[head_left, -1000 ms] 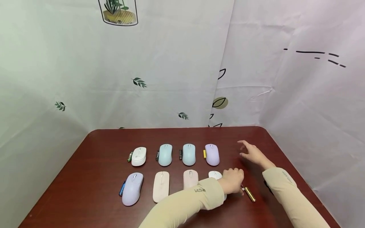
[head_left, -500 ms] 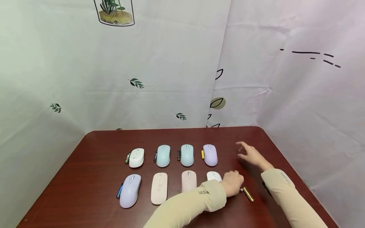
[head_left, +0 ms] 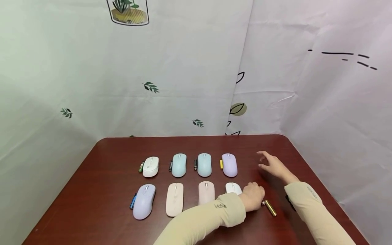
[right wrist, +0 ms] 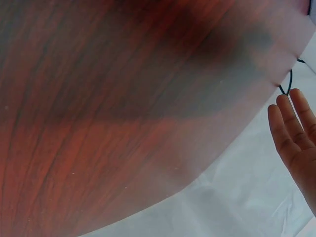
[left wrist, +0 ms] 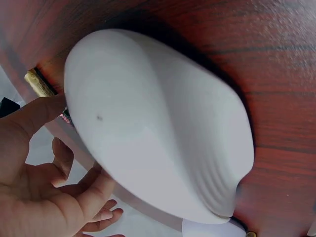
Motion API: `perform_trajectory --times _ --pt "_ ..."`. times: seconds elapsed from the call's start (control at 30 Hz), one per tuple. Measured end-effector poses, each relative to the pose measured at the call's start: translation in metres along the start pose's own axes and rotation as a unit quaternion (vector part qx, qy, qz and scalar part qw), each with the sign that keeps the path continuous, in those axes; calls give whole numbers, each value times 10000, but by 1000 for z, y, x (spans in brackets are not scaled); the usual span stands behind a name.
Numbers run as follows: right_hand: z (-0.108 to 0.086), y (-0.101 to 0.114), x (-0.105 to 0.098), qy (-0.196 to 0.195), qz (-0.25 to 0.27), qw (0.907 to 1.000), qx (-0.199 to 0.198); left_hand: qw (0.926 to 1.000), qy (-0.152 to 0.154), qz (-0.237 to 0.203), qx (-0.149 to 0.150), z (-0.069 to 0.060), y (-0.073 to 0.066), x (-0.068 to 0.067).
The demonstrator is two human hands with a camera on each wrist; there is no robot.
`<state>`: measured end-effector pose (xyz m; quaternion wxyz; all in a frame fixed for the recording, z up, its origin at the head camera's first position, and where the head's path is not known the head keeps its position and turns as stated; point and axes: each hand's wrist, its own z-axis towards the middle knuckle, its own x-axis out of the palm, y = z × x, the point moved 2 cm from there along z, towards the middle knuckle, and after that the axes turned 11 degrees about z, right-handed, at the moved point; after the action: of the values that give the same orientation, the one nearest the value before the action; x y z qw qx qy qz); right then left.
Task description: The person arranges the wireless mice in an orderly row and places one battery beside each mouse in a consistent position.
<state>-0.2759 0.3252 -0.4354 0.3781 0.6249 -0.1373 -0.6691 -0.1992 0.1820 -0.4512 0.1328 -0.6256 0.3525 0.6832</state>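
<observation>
My left hand (head_left: pixel 253 196) is at the right side of a white mouse (head_left: pixel 233 188), which my hand and sleeve partly cover. In the left wrist view, this mouse (left wrist: pixel 148 128) fills the middle, with the thumb and curled fingers (left wrist: pixel 96 197) at its edge. The thumb tip is hidden behind it. A small coloured piece (left wrist: pixel 65 116) shows just below the thumb; whether it is pinched is unclear. A gold battery (head_left: pixel 271 208) lies right of the left hand, with a silvery tip (head_left: pixel 263 203) beside it. My right hand (head_left: pixel 274 165) hangs loosely, fingers apart, holding nothing.
The back row has a white mouse (head_left: pixel 151 166), two light-blue mice (head_left: pixel 179 165) and a purple mouse (head_left: pixel 229 165), each with a battery on its left. In front stand a lavender mouse (head_left: pixel 144 201) beside a blue battery (head_left: pixel 133 201), a cream mouse (head_left: pixel 175 199) and a pink mouse (head_left: pixel 206 192).
My left hand has shifted slightly and stays beside the white mouse; a reddish bit visible under its fingers earlier is covered. The right hand keeps its pose. The head view has swayed a little.
</observation>
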Motion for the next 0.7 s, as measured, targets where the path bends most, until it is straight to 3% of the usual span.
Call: perform_trajectory --times 0.3,0.53,0.7 --pt "5 11 0 78 -65 9998 -180 9991 -302 -203 205 -8 20 -19" --pt "11 26 8 81 -180 9992 -357 9958 -553 -454 566 -18 38 -22" --pt "14 39 12 50 -190 9988 -447 9899 -679 -677 1043 -26 48 -24"
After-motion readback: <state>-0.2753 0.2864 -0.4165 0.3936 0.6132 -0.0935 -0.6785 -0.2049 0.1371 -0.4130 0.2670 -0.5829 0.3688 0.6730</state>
